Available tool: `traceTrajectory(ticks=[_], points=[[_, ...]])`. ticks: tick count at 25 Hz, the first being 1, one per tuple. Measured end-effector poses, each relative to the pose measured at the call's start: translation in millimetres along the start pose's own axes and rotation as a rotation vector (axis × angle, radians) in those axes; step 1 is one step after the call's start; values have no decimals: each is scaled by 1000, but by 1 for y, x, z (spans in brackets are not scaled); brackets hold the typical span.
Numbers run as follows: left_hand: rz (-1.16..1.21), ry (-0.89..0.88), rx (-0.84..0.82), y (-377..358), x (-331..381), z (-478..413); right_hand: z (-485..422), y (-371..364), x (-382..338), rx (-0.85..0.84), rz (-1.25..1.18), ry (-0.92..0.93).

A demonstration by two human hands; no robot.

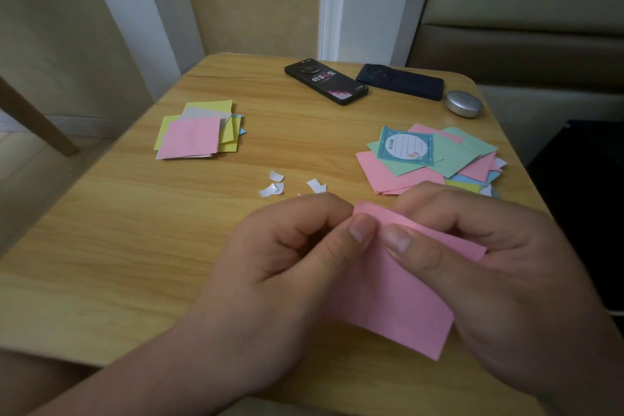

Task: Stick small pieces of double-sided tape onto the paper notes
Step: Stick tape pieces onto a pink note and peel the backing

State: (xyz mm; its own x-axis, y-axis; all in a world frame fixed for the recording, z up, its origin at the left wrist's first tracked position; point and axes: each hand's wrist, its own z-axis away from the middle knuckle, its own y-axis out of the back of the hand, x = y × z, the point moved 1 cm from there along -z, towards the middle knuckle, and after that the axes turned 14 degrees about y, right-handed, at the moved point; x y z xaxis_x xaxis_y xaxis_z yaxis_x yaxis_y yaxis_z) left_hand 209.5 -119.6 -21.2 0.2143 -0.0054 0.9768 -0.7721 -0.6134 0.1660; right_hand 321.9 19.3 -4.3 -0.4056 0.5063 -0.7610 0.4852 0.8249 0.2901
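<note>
pink paper, a single square note point(388, 300), is held over the near part of the wooden table point(118, 246), towards its right side. its far edge is pinched from both sides. the left hand point(287, 267) grasps it at the far left corner between thumb and curled fingers. the right hand point(499, 263) grasps the same edge just beside it, with the thumb pressed on top and the fingers curled behind. the two thumbs are laid side by side, nearly touching, and the far edge seems to be bent over slightly beneath them. whether a piece of tape is caught under the thumbs cannot be told, as that spot is covered. a few small curled white scraps point(275, 186) are scattered around the middle of the table, just beyond the left hand. a loose stack of notes point(190, 138), topped by a pink one with yellow, grey and blue sheets showing under it, is set towards the far left corner. a fanned pile of notes point(469, 155) in pink, green, blue and yellow is spread along the right edge, just beyond the right hand, and a teal printed card point(405, 147) is laid on top of it. along the far edge a black phone point(326, 84) and a dark blue phone point(401, 81) are placed face down, near each other. a silver oval case point(463, 104) is set just beside the blue phone, at the far right corner.
</note>
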Motion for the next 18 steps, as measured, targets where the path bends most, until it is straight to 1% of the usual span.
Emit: traceTrajectory(ticks=[2,6,9,11,14,16,18], points=[[53,22,-11,-2,0,0,0,0,1,21,-72,-37],[74,41,19,-3,-1,-2,-1,0,2,47,-112,-98],[63,48,127,-3,1,-3,-2,2,1,190,-217,-163],[115,92,196,-1,5,-4,-2,3,-1,253,-256,-182],[212,153,228,-2,9,-3,1,3,-4,229,-46,-146],[226,162,213,-4,7,-3,1,1,-7,264,80,-143],[245,173,159,-5,3,-3,0,-1,-10,327,111,-152]])
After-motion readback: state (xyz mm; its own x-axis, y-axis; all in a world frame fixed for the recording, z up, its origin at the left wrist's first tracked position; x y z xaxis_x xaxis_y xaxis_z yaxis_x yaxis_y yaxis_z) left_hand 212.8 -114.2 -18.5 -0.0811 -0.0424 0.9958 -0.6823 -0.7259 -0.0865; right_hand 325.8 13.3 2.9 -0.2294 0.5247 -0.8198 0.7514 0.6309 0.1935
